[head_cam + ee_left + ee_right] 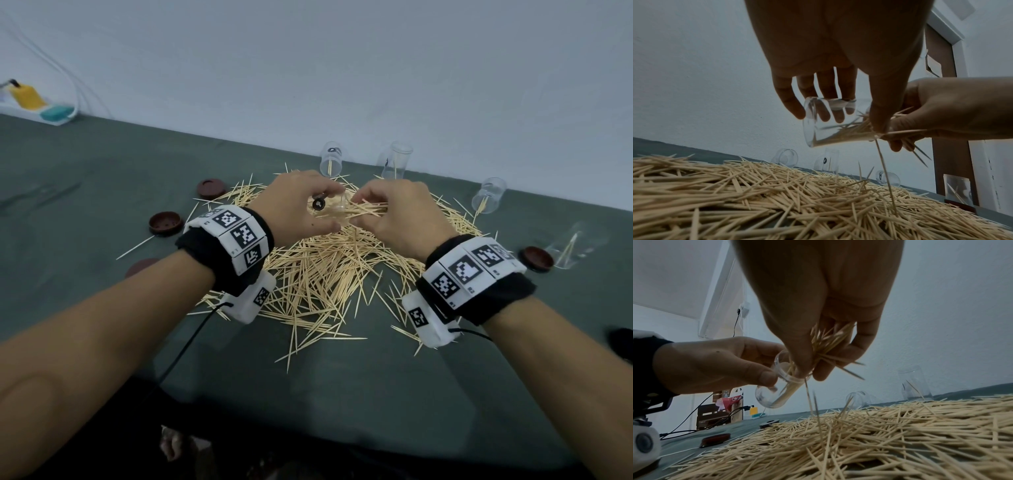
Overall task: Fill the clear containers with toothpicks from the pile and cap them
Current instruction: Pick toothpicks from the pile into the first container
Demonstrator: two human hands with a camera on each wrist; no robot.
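Observation:
My left hand grips a clear container tilted on its side above the toothpick pile, its mouth facing right. My right hand pinches a bundle of toothpicks and pushes their ends into that mouth; several lie inside the container. A few loose toothpicks drop from the bundle toward the pile. Three more clear containers stand near the wall: one, a second and a third, each with a toothpick or two inside.
A fourth clear container lies on its side at the right beside a dark red cap. Other red caps sit left of the pile on the grey-green table. A white tray with yellow and teal items is far left.

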